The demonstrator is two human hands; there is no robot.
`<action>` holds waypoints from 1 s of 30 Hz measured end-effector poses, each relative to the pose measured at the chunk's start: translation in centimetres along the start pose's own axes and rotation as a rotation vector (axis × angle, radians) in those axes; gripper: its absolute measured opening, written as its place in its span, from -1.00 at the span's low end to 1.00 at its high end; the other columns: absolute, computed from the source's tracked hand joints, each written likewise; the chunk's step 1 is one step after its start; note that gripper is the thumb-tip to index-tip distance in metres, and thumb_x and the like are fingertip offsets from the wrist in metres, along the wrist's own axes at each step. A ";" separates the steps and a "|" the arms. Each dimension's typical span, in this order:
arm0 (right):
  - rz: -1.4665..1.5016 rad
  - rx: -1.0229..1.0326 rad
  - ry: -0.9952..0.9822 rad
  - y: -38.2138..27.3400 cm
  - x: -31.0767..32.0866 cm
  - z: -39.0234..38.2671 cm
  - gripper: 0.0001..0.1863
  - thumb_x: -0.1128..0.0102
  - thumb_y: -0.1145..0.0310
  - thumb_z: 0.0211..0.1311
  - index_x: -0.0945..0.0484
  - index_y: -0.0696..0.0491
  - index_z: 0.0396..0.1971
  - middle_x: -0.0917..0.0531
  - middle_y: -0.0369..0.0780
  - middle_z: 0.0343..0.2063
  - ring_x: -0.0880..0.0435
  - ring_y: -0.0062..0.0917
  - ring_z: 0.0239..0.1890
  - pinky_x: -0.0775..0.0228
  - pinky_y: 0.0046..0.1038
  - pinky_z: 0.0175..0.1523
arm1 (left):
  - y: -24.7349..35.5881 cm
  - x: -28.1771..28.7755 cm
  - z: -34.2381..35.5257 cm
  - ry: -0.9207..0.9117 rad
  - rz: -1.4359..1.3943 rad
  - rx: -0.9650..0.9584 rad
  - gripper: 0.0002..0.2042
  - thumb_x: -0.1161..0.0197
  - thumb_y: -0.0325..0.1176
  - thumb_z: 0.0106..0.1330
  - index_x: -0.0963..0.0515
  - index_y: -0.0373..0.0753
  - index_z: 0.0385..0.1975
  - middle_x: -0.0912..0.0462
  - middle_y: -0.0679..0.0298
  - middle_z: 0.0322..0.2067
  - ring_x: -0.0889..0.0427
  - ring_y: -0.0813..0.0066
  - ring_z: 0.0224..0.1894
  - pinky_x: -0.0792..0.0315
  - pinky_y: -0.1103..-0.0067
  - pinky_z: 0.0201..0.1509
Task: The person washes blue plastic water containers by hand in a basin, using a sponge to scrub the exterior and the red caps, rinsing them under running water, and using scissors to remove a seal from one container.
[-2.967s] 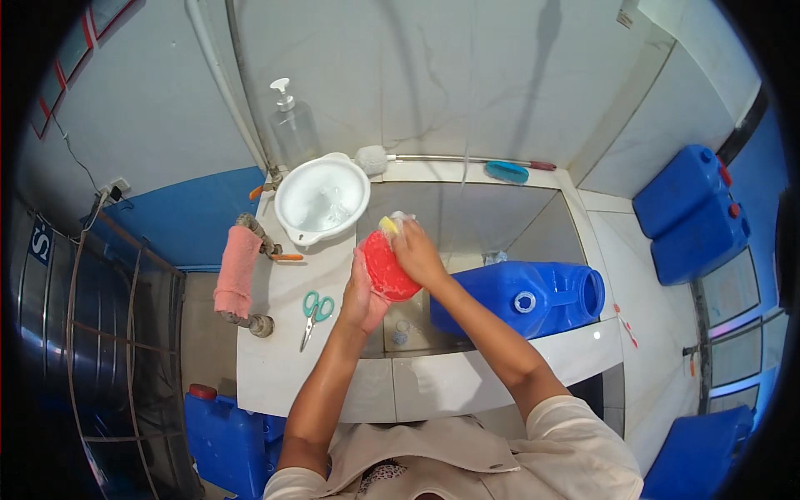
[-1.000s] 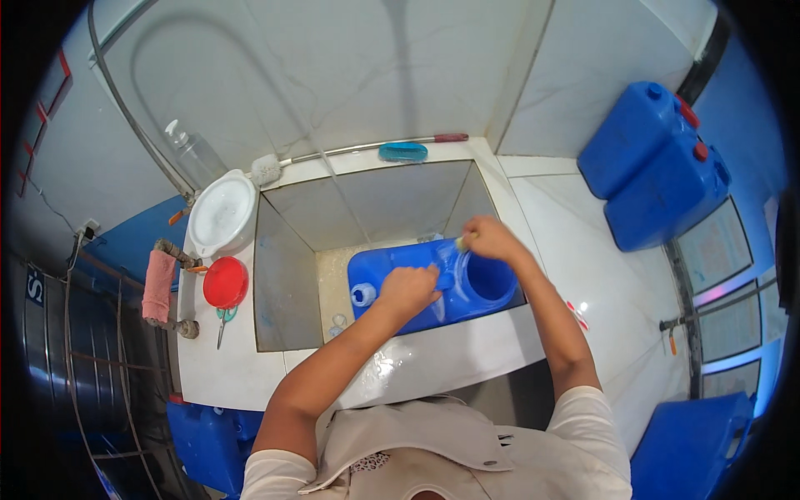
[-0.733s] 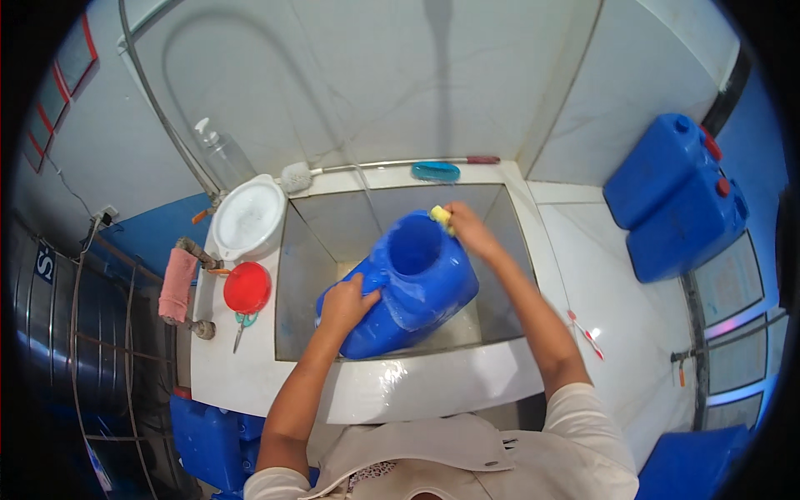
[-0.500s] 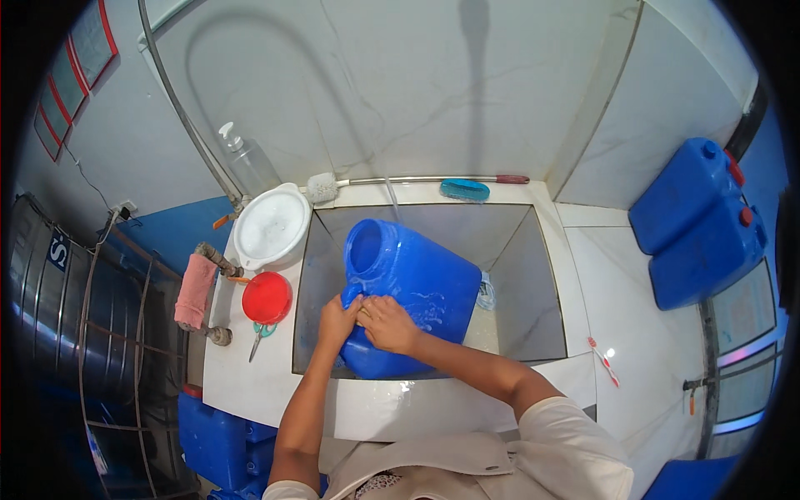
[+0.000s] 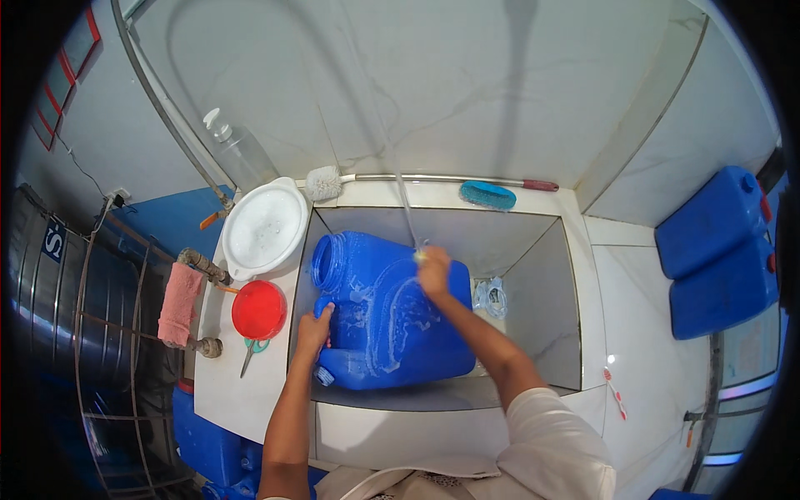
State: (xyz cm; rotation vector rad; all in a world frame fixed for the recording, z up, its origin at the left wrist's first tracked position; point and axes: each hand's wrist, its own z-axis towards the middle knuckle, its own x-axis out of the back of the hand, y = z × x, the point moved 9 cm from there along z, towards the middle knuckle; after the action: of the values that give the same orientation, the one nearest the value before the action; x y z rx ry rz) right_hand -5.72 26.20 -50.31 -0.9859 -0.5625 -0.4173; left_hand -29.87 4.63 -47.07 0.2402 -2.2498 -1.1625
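Note:
A big blue plastic jerrycan lies tilted in the tiled sink basin, its wide round mouth facing up and left. White soap foam streaks its side. My left hand grips the can at its lower left corner, near the small cap. My right hand presses a small yellow-green sponge against the can's upper side. A thin stream of water falls just behind that hand.
On the left counter stand a white bowl, a red lid and green scissors. A white brush and a blue scrub brush lie behind the basin. Two blue jerrycans stand at right; a pink cloth hangs left.
The jerrycan has turned in the basin so its mouth faces up left. My right hand moved from beside the left hand up onto the can's side; three seconds ago both hands held the red lid.

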 end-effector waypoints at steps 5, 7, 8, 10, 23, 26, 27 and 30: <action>-0.055 0.239 -0.551 -5.4 0.2 -16.8 -0.66 0.01 0.48 -0.10 -0.37 0.19 -0.22 -0.40 0.11 -0.28 -0.34 -0.05 -0.15 -0.09 -0.05 -0.01 | -2.7 1.4 0.4 0.034 -0.049 0.072 -0.57 -0.19 -0.03 0.16 -0.39 -0.34 -0.64 -0.34 0.28 -0.83 -0.33 0.52 -0.86 -0.20 0.55 -0.84; 0.270 0.449 -0.398 -15.3 2.2 -15.3 -0.66 0.03 0.43 -0.08 -0.39 0.22 -0.22 -0.40 0.12 -0.28 -0.36 -0.06 -0.13 -0.12 -0.08 0.01 | -3.6 1.6 0.1 0.047 -0.060 0.081 -0.58 -0.18 -0.04 0.16 -0.40 -0.34 -0.62 -0.35 0.28 -0.83 -0.32 0.53 -0.87 -0.20 0.55 -0.85; 0.133 0.476 -0.236 -16.8 1.3 -12.5 -0.68 0.03 0.42 -0.07 -0.41 0.20 -0.24 -0.41 0.10 -0.29 -0.37 -0.07 -0.13 -0.15 -0.10 -0.01 | -2.8 1.4 0.2 0.049 -0.060 0.062 -0.58 -0.18 -0.04 0.16 -0.40 -0.35 -0.61 -0.35 0.27 -0.83 -0.32 0.53 -0.87 -0.19 0.55 -0.85; -0.272 0.330 -0.133 -13.6 -1.8 -5.3 -0.68 0.03 0.39 -0.03 -0.44 0.21 -0.24 -0.44 0.08 -0.31 -0.40 -0.06 -0.13 -0.19 -0.12 -0.03 | -1.1 1.1 -0.3 0.049 -0.020 0.056 -0.59 -0.18 -0.05 0.16 -0.40 -0.34 -0.60 -0.35 0.28 -0.83 -0.32 0.53 -0.87 -0.18 0.56 -0.85; -0.067 0.411 -0.097 -18.4 6.5 -8.2 -0.44 0.08 0.33 0.23 -0.07 0.30 0.16 -0.11 0.12 0.16 -0.06 0.05 0.22 0.15 -0.02 0.28 | 2.1 0.3 -1.5 0.005 0.138 -0.190 -0.56 -0.01 -0.04 0.29 -0.46 -0.34 -0.59 -0.40 0.20 -0.79 -0.43 0.40 -0.77 -0.32 0.45 -0.68; 0.292 0.078 -0.207 -16.0 9.6 1.3 -0.57 0.18 0.28 0.29 -0.25 0.16 0.10 -0.34 0.02 0.04 -0.26 -0.16 0.15 -0.02 -0.28 0.25 | 4.2 -0.4 -2.8 -0.002 0.286 -0.439 -0.56 0.12 -0.04 0.34 -0.50 -0.33 -0.44 -0.49 0.03 -0.68 -0.53 0.11 -0.62 -0.39 0.28 -0.47; 0.622 -0.169 -0.380 -12.3 8.9 2.5 -0.59 0.23 0.25 0.31 -0.31 0.13 0.07 -0.42 -0.03 -0.01 -0.33 -0.26 0.12 -0.08 -0.37 0.23 | 5.6 -1.1 -4.0 -0.021 0.363 -0.507 -0.57 0.12 -0.05 0.34 -0.50 -0.33 -0.43 -0.50 -0.01 -0.65 -0.53 0.05 -0.58 -0.38 0.25 -0.43; 0.604 -0.602 -0.558 3.0 8.8 -0.1 -0.53 0.29 0.15 0.31 -0.35 0.08 0.08 -0.49 -0.21 -0.04 -0.45 -0.53 -0.04 -0.24 -0.44 0.11 | 12.1 -5.6 -9.2 -0.070 0.611 -0.795 -0.60 0.10 -0.04 0.30 -0.49 -0.27 -0.48 -0.54 -0.06 -0.58 -0.53 -0.09 -0.46 -0.39 0.18 -0.37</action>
State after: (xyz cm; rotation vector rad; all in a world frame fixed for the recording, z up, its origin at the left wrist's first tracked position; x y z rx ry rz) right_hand 2.95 26.89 -46.90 -1.8082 -0.6099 0.2671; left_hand -18.75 7.88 -35.76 -0.7496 -1.5505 -1.5775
